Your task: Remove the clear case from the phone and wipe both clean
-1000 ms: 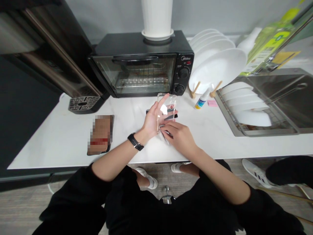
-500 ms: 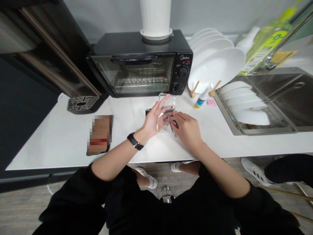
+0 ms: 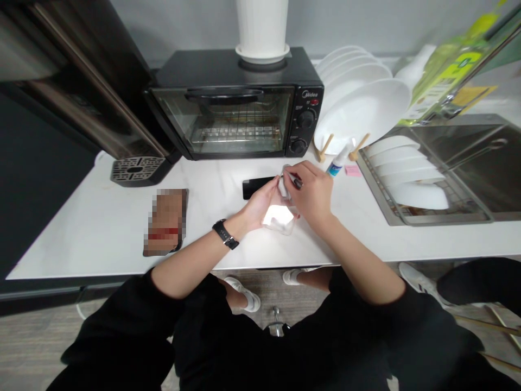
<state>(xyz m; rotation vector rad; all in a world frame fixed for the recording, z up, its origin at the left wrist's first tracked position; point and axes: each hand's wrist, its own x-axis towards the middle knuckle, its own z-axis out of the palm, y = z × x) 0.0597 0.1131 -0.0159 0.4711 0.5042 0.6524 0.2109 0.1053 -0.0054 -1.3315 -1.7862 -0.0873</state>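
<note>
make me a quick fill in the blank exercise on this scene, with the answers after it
1. The right hand is at the clear case with a bare wrist, while the wristwatch is on the ____ wrist.
2. The white pot stands on ____ of the toaster oven.
3. The brand name on the oven's front reads ____.
4. The note near the small bottle is ____ in colour.

Missing words: left; top; Midea; pink.
</note>
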